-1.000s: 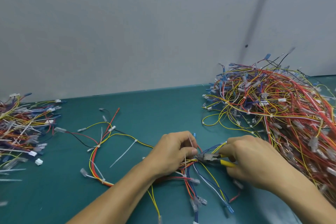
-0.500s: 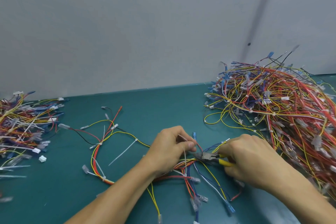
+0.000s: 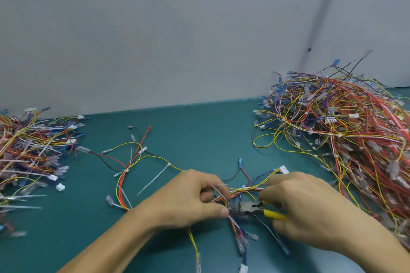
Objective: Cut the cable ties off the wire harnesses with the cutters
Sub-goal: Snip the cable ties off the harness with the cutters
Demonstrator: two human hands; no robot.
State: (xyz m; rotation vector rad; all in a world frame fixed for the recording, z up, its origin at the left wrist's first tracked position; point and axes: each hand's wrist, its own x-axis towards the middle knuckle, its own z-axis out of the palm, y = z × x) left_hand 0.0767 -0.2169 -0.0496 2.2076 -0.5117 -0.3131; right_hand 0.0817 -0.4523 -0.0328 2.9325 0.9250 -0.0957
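A loose wire harness [image 3: 133, 162] of red, yellow, blue and black wires lies spread on the green table [image 3: 199, 131]. My left hand [image 3: 190, 197] pinches the harness bundle and a white cable tie [image 3: 218, 188] near the middle. My right hand [image 3: 306, 208] grips the yellow-handled cutters [image 3: 255, 207], whose metal jaws point left and sit against the bundle right beside my left fingertips. Another white cable tie [image 3: 155, 178] sticks out from the yellow wire further left.
A big heap of tied harnesses [image 3: 346, 131] fills the right side up to the grey wall. A smaller pile of wires and cut ties [image 3: 28, 157] lies at the left edge, with a loose white connector [image 3: 60, 187] beside it.
Both hands stayed together on the same bundle. My left fingers shifted their pinch on the tie, and the cutter jaws stay at the bundle.
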